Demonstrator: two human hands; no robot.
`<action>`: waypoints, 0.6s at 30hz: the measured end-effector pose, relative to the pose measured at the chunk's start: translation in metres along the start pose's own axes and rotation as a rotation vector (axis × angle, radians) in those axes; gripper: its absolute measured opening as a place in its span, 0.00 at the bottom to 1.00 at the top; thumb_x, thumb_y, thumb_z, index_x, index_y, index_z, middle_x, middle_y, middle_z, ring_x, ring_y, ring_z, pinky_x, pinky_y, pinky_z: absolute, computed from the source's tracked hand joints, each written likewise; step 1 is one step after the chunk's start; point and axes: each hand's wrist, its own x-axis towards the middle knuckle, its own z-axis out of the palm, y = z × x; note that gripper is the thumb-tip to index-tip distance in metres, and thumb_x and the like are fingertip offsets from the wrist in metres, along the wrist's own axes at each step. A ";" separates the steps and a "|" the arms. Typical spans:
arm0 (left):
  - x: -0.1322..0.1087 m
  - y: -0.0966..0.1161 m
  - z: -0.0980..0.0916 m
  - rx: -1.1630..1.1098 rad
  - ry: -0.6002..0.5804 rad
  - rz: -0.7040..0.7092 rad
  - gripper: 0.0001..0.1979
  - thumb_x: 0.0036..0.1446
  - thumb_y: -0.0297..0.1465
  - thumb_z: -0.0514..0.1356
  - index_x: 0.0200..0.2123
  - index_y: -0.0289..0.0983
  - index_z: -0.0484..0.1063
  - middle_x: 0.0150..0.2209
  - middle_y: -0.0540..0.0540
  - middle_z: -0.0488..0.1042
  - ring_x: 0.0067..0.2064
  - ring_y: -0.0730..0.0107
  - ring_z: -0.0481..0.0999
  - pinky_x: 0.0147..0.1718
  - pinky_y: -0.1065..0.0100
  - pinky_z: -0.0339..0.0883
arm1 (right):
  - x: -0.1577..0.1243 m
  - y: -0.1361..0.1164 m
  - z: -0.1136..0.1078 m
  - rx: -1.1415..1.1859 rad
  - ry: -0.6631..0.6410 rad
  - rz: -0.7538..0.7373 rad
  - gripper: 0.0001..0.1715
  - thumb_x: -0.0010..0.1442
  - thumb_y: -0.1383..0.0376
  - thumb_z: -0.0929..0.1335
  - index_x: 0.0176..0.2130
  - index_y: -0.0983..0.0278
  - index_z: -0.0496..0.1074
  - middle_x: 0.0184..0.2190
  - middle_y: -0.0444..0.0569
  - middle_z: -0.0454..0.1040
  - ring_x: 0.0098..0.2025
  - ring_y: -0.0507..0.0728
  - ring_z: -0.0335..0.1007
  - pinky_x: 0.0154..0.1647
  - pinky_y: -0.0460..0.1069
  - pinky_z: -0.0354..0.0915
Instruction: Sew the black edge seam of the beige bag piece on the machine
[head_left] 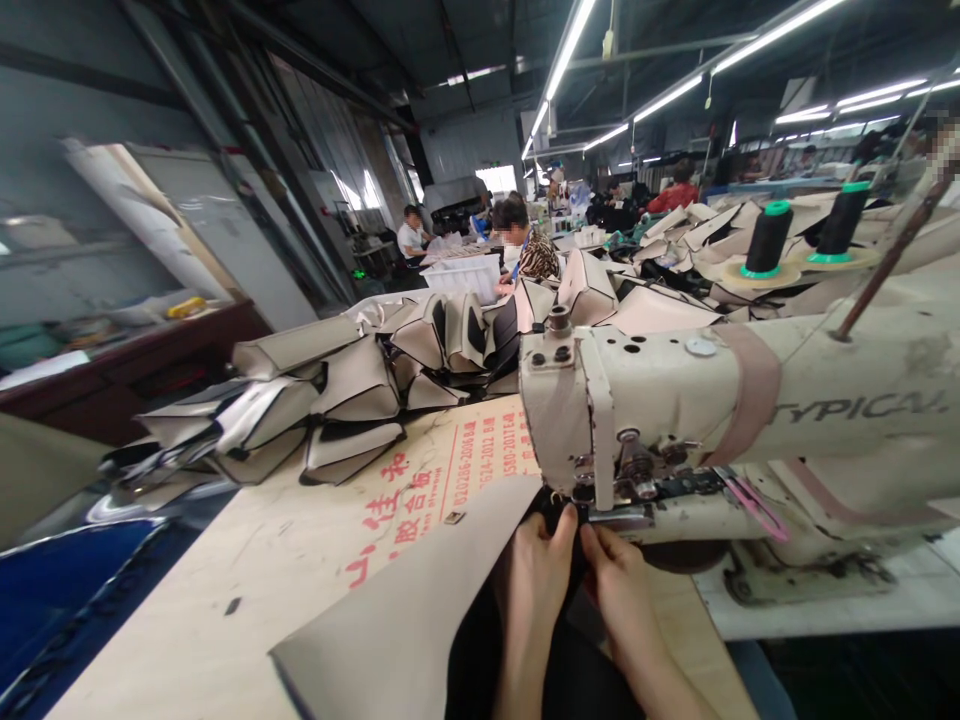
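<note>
A beige sewn panel with black edging and a black inner side spreads over the plywood table, its upper corner under the head of a cream sewing machine. My left hand pinches the black edge of this piece close to the needle area. Just right of it, my right hand has thumb and fingers closed on the same black edge, below the machine's arm. The needle and the exact stitching spot are hidden behind the machine head and my fingers. A small metal fitting shows by the panel's upper edge.
Several beige pieces with black edging are heaped behind the plywood table. Two black thread spools stand behind the machine. A blue-lined container is at the left. Farther back, people sit at work near a white crate.
</note>
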 end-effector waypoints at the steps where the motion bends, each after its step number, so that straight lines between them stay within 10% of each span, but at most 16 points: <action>1: 0.001 0.001 0.000 -0.009 -0.004 -0.005 0.23 0.47 0.46 0.54 0.14 0.39 0.48 0.14 0.56 0.45 0.18 0.78 0.50 0.18 0.72 0.41 | 0.000 0.000 0.002 0.055 0.009 0.032 0.22 0.59 0.51 0.57 0.26 0.65 0.63 0.14 0.40 0.56 0.15 0.50 0.50 0.14 0.44 0.47; 18: 0.016 0.007 -0.005 -0.109 -0.029 0.020 0.16 0.44 0.42 0.56 0.17 0.34 0.68 0.15 0.52 0.65 0.22 0.71 0.65 0.21 0.74 0.53 | 0.002 0.007 -0.004 0.194 0.065 0.072 0.21 0.54 0.52 0.64 0.20 0.64 0.60 0.13 0.40 0.58 0.16 0.49 0.52 0.16 0.43 0.47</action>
